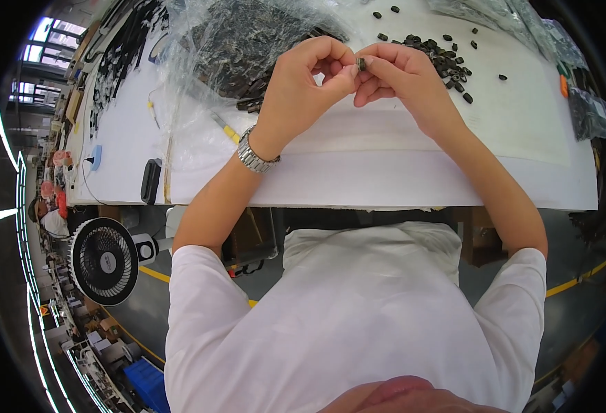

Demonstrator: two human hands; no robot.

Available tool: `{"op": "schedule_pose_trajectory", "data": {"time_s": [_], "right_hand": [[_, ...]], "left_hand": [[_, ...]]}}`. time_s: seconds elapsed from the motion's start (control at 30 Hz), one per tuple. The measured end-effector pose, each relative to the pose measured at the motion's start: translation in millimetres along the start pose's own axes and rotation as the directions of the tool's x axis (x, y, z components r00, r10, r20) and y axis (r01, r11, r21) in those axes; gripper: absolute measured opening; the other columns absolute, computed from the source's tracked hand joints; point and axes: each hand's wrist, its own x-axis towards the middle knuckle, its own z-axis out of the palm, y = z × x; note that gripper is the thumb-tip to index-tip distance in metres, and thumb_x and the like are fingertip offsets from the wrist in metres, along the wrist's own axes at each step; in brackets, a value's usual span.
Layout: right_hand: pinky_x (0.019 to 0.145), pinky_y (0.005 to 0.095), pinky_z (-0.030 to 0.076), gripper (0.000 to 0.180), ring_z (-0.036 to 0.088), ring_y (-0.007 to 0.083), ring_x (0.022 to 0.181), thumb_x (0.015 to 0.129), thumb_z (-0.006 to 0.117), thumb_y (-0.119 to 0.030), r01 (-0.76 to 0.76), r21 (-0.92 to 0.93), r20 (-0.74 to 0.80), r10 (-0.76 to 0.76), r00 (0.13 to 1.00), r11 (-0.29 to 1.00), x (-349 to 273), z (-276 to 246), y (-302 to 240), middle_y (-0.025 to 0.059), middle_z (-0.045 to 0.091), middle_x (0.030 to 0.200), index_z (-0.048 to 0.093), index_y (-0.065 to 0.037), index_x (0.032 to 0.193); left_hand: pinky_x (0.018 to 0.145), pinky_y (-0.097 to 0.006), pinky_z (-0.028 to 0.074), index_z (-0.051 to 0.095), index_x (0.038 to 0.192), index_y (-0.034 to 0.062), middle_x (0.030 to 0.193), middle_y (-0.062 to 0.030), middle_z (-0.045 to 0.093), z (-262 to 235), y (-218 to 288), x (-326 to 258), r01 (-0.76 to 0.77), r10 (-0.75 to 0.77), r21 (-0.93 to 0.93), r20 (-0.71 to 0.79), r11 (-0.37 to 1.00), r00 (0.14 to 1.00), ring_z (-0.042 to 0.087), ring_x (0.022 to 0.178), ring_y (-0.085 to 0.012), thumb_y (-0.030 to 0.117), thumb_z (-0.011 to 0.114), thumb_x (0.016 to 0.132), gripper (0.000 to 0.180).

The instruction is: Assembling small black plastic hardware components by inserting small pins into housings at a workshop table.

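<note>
Just right of the clear plastic bag point(182, 65) full of dark pieces, the left hand point(311, 88) and the right hand point(411, 81) meet over the counter point(365, 172). Each has thumb and forefinger pinched on one small dark tubular piece point(362, 64), held between their tips. A silver metal wristwatch point(253, 153) circles the left wrist. Farther right of the bag, beyond the right hand, lies a loose pile of similar small pieces point(446, 62), a few scattered apart. Long black strips point(120, 65) lie left of the bag; a yellow-handled tool point(228, 131) lies near its closer edge, toward the person.
</note>
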Motion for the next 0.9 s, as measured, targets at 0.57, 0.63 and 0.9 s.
{"op": "schedule_pose_trajectory", "data": {"time_s": [0.57, 0.63, 0.9], "right_hand": [[0.077, 0.0288, 0.059, 0.022, 0.075, 0.0135, 0.080, 0.102, 0.062, -0.011, 0.145, -0.592, -0.161, -0.292, 0.943, 0.793, -9.8, 15.2, -8.0, 0.0088, 0.077, 0.090, 0.070, 0.005, 0.115], [0.076, 0.0299, 0.059, 0.022, 0.074, 0.0149, 0.080, 0.102, 0.063, -0.011, 0.160, -0.633, -0.151, -0.323, 0.934, 0.758, -10.8, 17.0, -7.0, 0.0092, 0.076, 0.089, 0.070, 0.004, 0.116], [0.073, 0.0340, 0.057, 0.021, 0.073, 0.0232, 0.077, 0.099, 0.068, -0.011, 0.279, -0.789, -0.071, -0.531, 0.844, 0.548, -9.9, 10.0, 1.8, 0.0121, 0.075, 0.088, 0.072, 0.002, 0.116]], "left_hand": [[0.072, -0.023, 0.051, 0.072, 0.105, -0.0006, 0.090, -0.0007, 0.070, -1.5, -1.6, 2.6, 0.152, -0.148, -0.246, 0.033, 0.957, 0.988, 0.063, 0.077, -0.0077, 0.010, 0.071, 0.101, 0.011], [0.072, -0.023, 0.051, 0.073, 0.105, -0.0005, 0.089, -0.0007, 0.070, -1.5, -2.7, 2.9, 0.168, -0.163, -0.287, 0.042, 0.943, 0.986, 0.063, 0.076, -0.0081, 0.012, 0.071, 0.101, 0.013], [0.071, -0.023, 0.050, 0.074, 0.105, -0.0002, 0.086, 0.0006, 0.068, -2.3, -3.0, 5.6, 0.223, -0.190, -0.358, 0.124, 0.907, 0.974, 0.062, 0.074, -0.0080, 0.016, 0.072, 0.102, 0.017]]}}
